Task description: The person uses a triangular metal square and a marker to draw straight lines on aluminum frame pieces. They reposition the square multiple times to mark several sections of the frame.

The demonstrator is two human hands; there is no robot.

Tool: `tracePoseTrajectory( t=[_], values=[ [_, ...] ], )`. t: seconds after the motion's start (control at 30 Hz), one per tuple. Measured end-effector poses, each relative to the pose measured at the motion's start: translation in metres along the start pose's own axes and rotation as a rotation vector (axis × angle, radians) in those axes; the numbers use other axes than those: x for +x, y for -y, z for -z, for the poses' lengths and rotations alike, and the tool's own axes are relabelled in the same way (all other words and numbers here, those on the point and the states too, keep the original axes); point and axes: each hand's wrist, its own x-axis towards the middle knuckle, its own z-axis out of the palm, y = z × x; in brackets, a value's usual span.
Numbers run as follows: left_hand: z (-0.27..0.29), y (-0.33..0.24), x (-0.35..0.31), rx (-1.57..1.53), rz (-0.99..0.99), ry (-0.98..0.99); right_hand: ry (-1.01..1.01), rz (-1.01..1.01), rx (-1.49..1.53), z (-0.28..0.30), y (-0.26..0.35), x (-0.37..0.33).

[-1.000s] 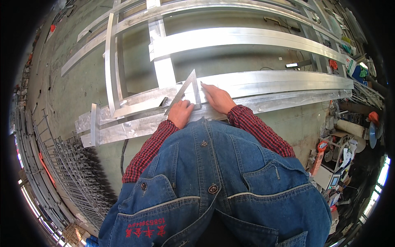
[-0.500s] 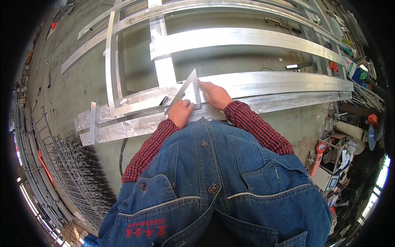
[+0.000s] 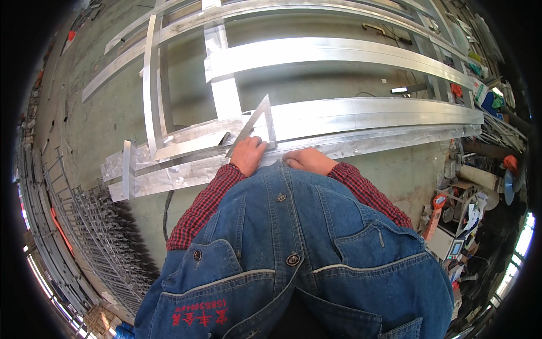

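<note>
Right hand point(image 3: 308, 161) is down off the triangular square point(image 3: 268, 121); fingers curled; left hand point(image 3: 248, 155) at square's base (can't tell either grip).

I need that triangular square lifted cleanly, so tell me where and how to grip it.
Pinch the triangular square near its pointed far tip, coming from the right: the tip seems to jut past the far edge of the metal bar, leaving finger room, while the left hand covers part of its near end.
</note>
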Motion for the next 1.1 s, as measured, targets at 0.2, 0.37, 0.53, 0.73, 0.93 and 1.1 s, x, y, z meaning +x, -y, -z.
tracePoseTrajectory(
  t=[0.2, 0.37, 0.53, 0.73, 0.93, 1.1],
  values=[
    [-0.002, -0.001, 0.000, 0.014, -0.006, -0.017, -0.344, 0.016, 0.150, 0.000, 0.005, -0.002],
    [-0.003, 0.000, 0.000, 0.009, -0.001, -0.003, -0.564, -0.049, 0.113, -0.011, -0.011, 0.010],
    [0.001, -0.003, 0.001, 0.023, 0.023, 0.048, -0.532, -0.211, 0.327, -0.028, -0.028, 0.025],
    [0.010, -0.015, 0.004, -0.039, -0.009, -0.010, -0.453, -0.187, 0.286, -0.038, -0.033, 0.026],
    [0.015, -0.031, 0.011, -0.111, -0.150, 0.008, -0.397, -0.182, 0.579, -0.034, -0.034, 0.028],
    [0.019, -0.035, 0.016, -0.126, -0.189, -0.008, -0.423, -0.204, 0.694, -0.038, -0.048, 0.030]
  ],
)
